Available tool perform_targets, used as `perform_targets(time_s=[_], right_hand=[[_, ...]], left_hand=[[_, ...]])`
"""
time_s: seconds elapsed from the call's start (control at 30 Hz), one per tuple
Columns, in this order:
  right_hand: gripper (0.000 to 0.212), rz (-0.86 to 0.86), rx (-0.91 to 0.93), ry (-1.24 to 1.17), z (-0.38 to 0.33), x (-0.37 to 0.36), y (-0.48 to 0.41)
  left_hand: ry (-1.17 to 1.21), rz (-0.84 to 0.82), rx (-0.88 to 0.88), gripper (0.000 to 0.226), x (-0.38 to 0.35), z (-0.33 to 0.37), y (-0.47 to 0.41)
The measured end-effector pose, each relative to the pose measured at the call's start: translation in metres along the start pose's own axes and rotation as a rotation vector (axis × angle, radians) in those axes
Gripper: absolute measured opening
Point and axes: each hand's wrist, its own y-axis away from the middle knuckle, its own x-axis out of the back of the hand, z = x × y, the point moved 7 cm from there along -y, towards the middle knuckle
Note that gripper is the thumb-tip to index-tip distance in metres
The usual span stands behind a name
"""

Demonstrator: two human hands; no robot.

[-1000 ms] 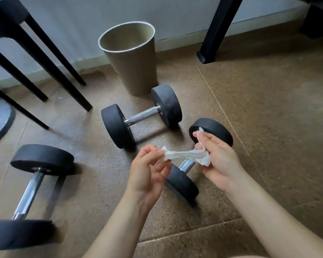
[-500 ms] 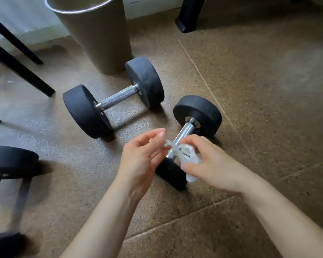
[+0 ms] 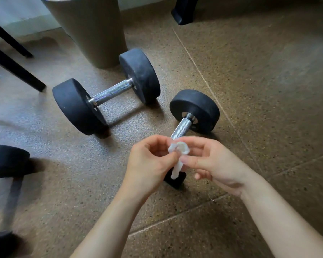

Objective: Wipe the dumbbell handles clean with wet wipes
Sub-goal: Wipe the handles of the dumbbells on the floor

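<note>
A crumpled white wet wipe (image 3: 179, 151) is pinched between my left hand (image 3: 149, 164) and my right hand (image 3: 213, 162), just above the floor. Right behind the hands lies a black dumbbell (image 3: 196, 108) with a knurled steel handle (image 3: 182, 128); its near end is mostly hidden by my fingers. A second black dumbbell (image 3: 104, 97) lies farther back to the left, its steel handle (image 3: 111, 92) bare. A third dumbbell (image 3: 6, 159) sits at the left edge, only partly in view.
A tall grey bin (image 3: 88, 28) stands behind the second dumbbell. Black furniture legs (image 3: 15, 69) slant at the upper left and another black leg (image 3: 185, 10) stands at the top. The floor (image 3: 259, 90) is brown and speckled.
The wipe, stretched between both hands a second ago, is now bunched up between them. The view has moved closer and lower toward the nearest dumbbell.
</note>
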Motion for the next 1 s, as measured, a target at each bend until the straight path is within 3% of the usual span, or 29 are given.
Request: perform_targets(time_s=[0.07,0.13,0.2,0.27,0.4,0.57,0.73,0.83,0.9,1.0], right_hand=[[0.023,0.018,0.014,-0.017,0.005,0.004,-0.003],[0.019,0.216,0.047,0.007,0.01,0.022,-0.008],[0.019,0.402,0.084,0.096,0.011,0.042,-0.013],[0.019,0.49,0.112,0.207,0.01,0.054,-0.019],[0.03,0.525,0.138,0.243,0.018,0.056,-0.029],[0.026,0.468,0.15,0.064,0.038,0.06,-0.032],[0.014,0.844,0.461,0.693,0.008,0.077,-0.014],[0.008,0.905,0.524,0.869,-0.002,0.077,-0.024],[0.008,0.777,0.52,0.894,0.011,0.073,-0.025],[0.01,0.447,0.558,0.948,0.029,0.053,-0.008]], left_hand=[[-0.2,-0.029,-0.081,0.03,0.006,0.003,-0.001],[-0.706,-0.151,-0.28,0.051,0.012,0.004,-0.002],[-1.201,-0.375,-0.335,0.075,0.012,-0.012,0.001],[-1.406,-0.429,-0.362,0.073,0.012,-0.023,-0.001],[-1.498,-0.446,-0.415,0.044,-0.001,-0.01,-0.012],[-1.718,-0.46,-0.548,0.039,-0.043,-0.003,0.014],[-1.697,-0.487,-0.684,0.022,-0.08,-0.02,0.04],[-1.564,-0.492,-0.711,0.017,-0.082,-0.019,0.048],[-1.392,-0.461,-0.656,0.023,-0.071,-0.014,0.044],[-1.2,-0.262,-0.251,0.057,-0.033,-0.019,0.028]])
